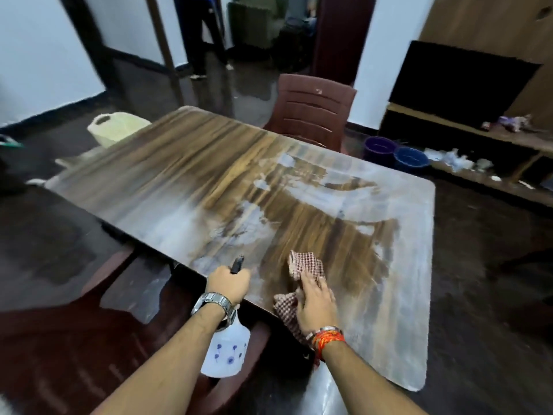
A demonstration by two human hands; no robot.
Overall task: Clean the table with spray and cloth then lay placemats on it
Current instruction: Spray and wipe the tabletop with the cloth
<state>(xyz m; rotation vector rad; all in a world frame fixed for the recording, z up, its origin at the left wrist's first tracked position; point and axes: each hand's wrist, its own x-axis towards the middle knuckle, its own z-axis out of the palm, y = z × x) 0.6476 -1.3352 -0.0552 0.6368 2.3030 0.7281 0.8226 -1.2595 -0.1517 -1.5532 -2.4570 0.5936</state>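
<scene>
the step in hand looks like wiping. the right hand (315, 304) lies flat, fingers spread, on the checked cloth (305, 263), pressing it to the counter (179, 163) near its close edge. the cloth is bunched ahead of the fingertips and runs under the palm, trailing back over the edge beside the wrist. the left hand (229, 283), just left of it, is curled round the neck of the spray bottle (226, 351). the bottle's body hangs below that wrist, off the counter, with its nozzle pointing forward.

a pale wet film covers the surface to the right of the right hand and far ahead of it, and another patch lies ahead of the left hand. the strip straight ahead of the cloth looks dry and brown.

to do this well i'd gather the trailing cloth under the palm (a loose tail smears rather than lifts), then push long overlapping strokes into the film on the right with even pressure. no placemats are in view, so laying them seems some way off.
</scene>
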